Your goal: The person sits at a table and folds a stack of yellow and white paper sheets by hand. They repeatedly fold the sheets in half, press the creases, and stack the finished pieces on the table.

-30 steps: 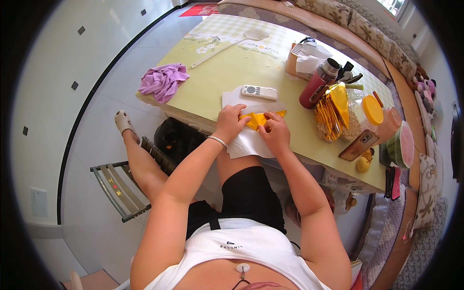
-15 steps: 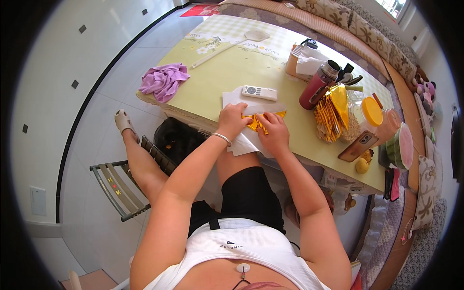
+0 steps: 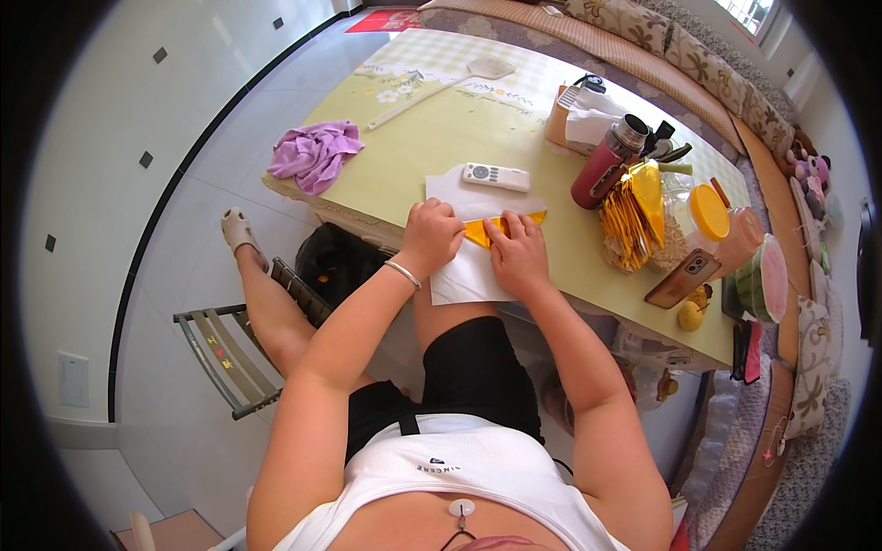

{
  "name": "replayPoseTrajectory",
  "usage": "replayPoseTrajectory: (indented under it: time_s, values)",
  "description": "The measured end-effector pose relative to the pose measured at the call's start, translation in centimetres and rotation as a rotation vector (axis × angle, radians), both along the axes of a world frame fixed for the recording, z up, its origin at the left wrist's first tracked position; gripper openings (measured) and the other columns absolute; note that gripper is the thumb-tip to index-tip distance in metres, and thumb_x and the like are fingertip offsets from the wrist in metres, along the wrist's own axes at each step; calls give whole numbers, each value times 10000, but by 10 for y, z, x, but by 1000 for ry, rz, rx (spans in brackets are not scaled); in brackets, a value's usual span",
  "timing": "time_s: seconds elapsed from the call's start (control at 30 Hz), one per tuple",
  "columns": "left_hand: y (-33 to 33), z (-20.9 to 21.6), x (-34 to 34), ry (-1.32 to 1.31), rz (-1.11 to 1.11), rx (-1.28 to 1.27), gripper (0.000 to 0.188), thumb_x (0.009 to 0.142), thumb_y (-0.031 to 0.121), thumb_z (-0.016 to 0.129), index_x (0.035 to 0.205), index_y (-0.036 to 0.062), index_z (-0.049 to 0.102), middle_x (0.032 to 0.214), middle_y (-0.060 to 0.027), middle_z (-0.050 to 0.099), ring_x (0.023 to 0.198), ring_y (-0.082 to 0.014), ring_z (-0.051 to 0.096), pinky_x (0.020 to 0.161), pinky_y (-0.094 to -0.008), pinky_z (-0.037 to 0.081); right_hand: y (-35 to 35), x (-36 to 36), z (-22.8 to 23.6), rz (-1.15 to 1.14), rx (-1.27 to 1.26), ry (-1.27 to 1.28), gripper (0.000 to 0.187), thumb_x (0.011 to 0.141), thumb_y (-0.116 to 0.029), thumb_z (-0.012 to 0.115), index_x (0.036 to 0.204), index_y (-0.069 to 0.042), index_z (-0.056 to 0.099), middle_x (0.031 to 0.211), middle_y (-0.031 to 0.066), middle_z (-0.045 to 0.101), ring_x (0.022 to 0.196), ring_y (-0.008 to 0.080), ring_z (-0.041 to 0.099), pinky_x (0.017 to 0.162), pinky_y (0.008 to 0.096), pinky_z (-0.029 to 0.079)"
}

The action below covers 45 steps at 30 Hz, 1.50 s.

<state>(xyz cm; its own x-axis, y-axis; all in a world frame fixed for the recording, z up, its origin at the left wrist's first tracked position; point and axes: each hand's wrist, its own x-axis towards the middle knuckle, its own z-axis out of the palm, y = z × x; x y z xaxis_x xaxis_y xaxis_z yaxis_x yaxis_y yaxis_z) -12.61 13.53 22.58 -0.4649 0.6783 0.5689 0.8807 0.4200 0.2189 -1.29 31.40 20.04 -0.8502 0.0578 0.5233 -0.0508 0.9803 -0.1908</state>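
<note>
A strip of shiny gold foil paper (image 3: 478, 233) lies on white paper (image 3: 469, 283) at the table's front edge, folded into a narrow band with a pointed right end. My left hand (image 3: 430, 239) is closed at the foil's left end, its fingertips curled down, wearing a silver bangle. On the right part, my right hand (image 3: 522, 257) grips and presses the foil with bent fingers, the thumb side toward the middle. Part of the foil is hidden under both hands. A white remote control (image 3: 496, 177) rests just beyond them on the paper.
Rightward stand a stack of gold foil pieces (image 3: 632, 220), a dark red thermos (image 3: 608, 163), a yellow-lidded jar (image 3: 708, 213), a leaning phone (image 3: 683, 278) and a cut watermelon (image 3: 763, 278). A purple cloth (image 3: 315, 156) and a fly swatter (image 3: 441, 92) lie farther left.
The foil, crumpled between my fingers before, now forms a flatter, narrower band. My left fingers have curled down at its end. The white paper's near part lies flatter.
</note>
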Motion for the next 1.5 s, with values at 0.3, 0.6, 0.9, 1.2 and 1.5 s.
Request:
replayPoseTrajectory:
  time_s: [0.3, 0.6, 0.9, 1.2, 1.5]
  values:
    - [38, -18, -14, -121, 258, -15, 293, 685, 247, 844, 939, 139, 749, 1034, -61, 684, 1089, -280, 553, 985, -437, 392, 20, -2, 33, -78, -394, -145, 633, 884, -107, 616, 1493, -149, 449, 1394, 126, 541, 1168, 367, 582, 943, 441, 510]
    - [46, 11, -4, -62, -5, -139, 125, 723, 108, 743, 828, 80, 680, 923, -94, 670, 948, -330, 590, 877, -446, 457, 61, -25, 42, 100, 180, -59, 632, 826, -19, 577, 1442, -146, 520, 1389, 83, 588, 1294, 255, 546, 1172, 441, 324]
    - [7, -17, 26, 14, -97, -159, 350, 855, 14, 559, 1189, -15, 659, 1316, -174, 642, 1240, -312, 607, 1054, -386, 482, 89, 8, 9, 179, 122, -351, 572, 1006, -375, 511, 1483, -65, 453, 1561, 116, 424, 1474, 255, 344, 1225, 448, 231]
    - [8, 11, 39, -158, 16, -192, 200, 814, 35, 616, 996, -9, 685, 1093, -168, 699, 1090, -316, 649, 943, -419, 506, 82, 35, 36, 155, 52, -340, 446, 941, -228, 562, 1334, -19, 572, 1445, 151, 541, 1392, 297, 450, 1201, 473, 266]
    - [-3, 4, 23, -813, 140, 566, 86, 880, 32, 680, 948, 10, 632, 830, -88, 708, 702, -201, 673, 603, -291, 495, 64, 21, 18, 127, -933, -31, 161, 924, -52, 638, 1081, -22, 658, 893, 65, 706, 835, 183, 691, 763, 355, 545]
